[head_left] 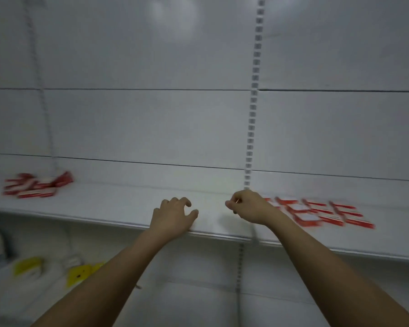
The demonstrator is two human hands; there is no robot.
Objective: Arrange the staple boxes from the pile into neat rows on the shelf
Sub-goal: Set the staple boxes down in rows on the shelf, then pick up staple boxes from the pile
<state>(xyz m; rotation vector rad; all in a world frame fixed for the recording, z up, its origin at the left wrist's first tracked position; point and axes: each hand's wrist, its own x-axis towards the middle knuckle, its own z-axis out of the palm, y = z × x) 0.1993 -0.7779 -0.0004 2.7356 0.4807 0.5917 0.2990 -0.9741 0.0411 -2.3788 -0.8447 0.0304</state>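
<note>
— Biggest first?
— White shelf [104,206], blurred. Far left on shelf: jumbled pile [37,186] of red-and-white staple boxes. Right on shelf: neat rows [316,212].
— Hands?
— Mid-shelf, between both. Left hand [172,217]: fingers loosely curled, empty. Right hand [248,206]: curled; contents impossible to tell. Below shelf, left: yellow tags [80,273].

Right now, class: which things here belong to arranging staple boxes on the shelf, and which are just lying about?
Job:
pile of boxes
rows of boxes
shelf
left hand
right hand

Lying about:
yellow items on the lower shelf
</note>
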